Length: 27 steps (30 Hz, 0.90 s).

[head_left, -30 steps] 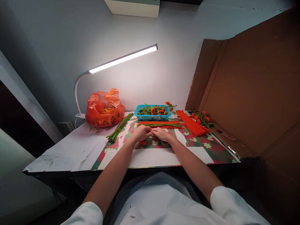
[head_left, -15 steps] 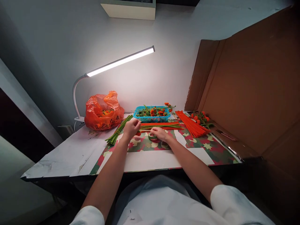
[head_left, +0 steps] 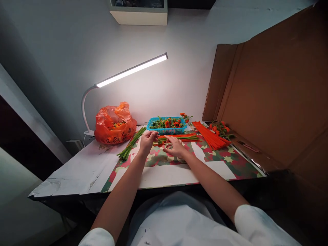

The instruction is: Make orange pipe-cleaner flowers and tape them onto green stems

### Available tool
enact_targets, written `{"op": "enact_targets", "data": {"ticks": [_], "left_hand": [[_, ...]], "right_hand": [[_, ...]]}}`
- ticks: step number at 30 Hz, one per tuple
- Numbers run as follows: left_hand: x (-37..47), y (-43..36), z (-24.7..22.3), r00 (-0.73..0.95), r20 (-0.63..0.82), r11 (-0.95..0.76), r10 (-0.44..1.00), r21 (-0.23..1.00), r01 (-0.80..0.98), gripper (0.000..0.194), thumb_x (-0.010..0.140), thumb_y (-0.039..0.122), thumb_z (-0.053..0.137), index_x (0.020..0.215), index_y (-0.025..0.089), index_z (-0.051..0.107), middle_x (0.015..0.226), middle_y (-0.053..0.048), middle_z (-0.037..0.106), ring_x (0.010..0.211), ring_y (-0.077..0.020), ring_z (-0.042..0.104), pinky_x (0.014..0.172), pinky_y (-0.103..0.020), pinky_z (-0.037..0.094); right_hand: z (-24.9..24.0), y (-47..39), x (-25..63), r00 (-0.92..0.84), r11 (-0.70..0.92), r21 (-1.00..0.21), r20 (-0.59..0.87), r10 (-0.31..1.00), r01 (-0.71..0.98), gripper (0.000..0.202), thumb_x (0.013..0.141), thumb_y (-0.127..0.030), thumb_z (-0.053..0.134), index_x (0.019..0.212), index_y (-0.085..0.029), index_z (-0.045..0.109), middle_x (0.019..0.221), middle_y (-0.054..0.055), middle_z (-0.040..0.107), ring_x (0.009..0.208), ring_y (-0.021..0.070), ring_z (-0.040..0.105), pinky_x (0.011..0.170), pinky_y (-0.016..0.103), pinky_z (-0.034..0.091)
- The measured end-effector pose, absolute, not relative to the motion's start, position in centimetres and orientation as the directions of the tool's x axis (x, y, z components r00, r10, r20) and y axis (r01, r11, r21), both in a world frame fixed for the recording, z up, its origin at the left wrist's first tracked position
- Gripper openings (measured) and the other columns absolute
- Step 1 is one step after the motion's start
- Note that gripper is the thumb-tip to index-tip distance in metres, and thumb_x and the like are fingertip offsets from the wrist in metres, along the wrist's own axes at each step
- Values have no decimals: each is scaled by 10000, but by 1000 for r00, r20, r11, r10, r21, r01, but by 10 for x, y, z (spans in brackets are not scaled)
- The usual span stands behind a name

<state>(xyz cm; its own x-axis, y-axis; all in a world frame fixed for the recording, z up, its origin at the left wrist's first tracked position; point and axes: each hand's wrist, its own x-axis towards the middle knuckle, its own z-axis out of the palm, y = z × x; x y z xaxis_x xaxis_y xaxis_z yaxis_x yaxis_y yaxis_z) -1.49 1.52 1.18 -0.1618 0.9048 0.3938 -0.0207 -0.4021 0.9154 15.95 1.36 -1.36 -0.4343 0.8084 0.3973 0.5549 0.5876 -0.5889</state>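
Note:
My left hand (head_left: 148,142) is closed in a pinch above the patterned mat. Just below its fingertips hangs a small orange flower (head_left: 160,143), whose stem is mostly hidden by the fingers. My right hand (head_left: 176,147) is close by on the right, index finger stretched toward the left hand and thumb apart from it. A roll of tape (head_left: 168,146) shows between that thumb and fingers; whether the hand touches it I cannot tell. Behind both hands lie green stems (head_left: 188,138) on orange-red strips (head_left: 180,136).
A blue basket (head_left: 166,131) of orange flowers stands at the back. Left are a bundle of green stems (head_left: 130,146) and an orange plastic bag (head_left: 115,131) under a lit lamp (head_left: 132,70). Right lie orange-red strips (head_left: 211,136), more flowers (head_left: 219,129) and tall cardboard (head_left: 276,92).
The pale strand stretched between my hands no longer shows. My left hand and the orange flower have shifted right; my right hand's fingers have spread apart. The view has tilted slightly.

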Motion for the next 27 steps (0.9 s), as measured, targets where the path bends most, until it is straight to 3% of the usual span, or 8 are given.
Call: {"op": "enact_targets", "data": {"ticks": [2,5,9,14,17,21,27], "left_hand": [[-14,14,11,-172,424,-430,889,903,2,375,674,508,643,749,140,654,641,-14,625,499,-88,524,529,-235,467],[-11,12,11,-149,452,-458,879,889,-2,379,690,517,629,768,148,658,668,-17,633,515,-93,525,541,-241,463],[-8,8,13,-85,447,-450,891,893,-19,410,698,523,627,860,152,686,791,-55,679,559,-102,523,581,-262,470],[-10,8,13,-81,415,-419,906,907,-32,406,718,452,572,984,165,680,982,-70,676,678,-115,579,636,-254,484],[-11,9,11,-58,310,-313,949,948,-57,368,691,425,582,937,160,650,883,-48,663,688,-134,614,613,-258,504],[-9,9,8,113,152,-147,982,988,-47,368,637,439,700,850,151,614,724,-24,647,675,-158,645,641,-290,535],[-7,9,6,74,155,-146,985,983,-113,423,578,415,784,861,141,631,714,-26,668,634,-136,644,695,-313,558]], "right_hand": [[-12,11,159,-469,615,-698,432,770,367,714,704,-417,725,1346,-245,465,1160,79,597,1069,223,548,886,360,406],[-10,8,155,-468,545,-829,435,769,124,489,748,-410,683,1179,-199,592,1043,76,659,938,192,611,811,323,466],[-12,8,149,-405,471,-882,428,808,8,347,755,-401,666,1008,-165,639,918,74,691,853,188,633,772,324,495],[-17,14,147,-287,478,-878,466,837,-32,356,723,-394,676,993,-164,645,898,71,678,789,173,621,706,301,505],[-17,17,148,-265,500,-866,488,832,-27,341,726,-377,668,1003,-179,652,911,64,679,776,167,621,706,299,506],[-14,18,150,-275,510,-860,488,829,12,277,754,-312,615,1001,-197,668,915,47,683,729,152,611,734,316,501],[-10,13,152,-150,628,-759,610,778,174,204,768,-262,551,934,-180,634,968,64,615,811,173,573,744,312,469]]}}
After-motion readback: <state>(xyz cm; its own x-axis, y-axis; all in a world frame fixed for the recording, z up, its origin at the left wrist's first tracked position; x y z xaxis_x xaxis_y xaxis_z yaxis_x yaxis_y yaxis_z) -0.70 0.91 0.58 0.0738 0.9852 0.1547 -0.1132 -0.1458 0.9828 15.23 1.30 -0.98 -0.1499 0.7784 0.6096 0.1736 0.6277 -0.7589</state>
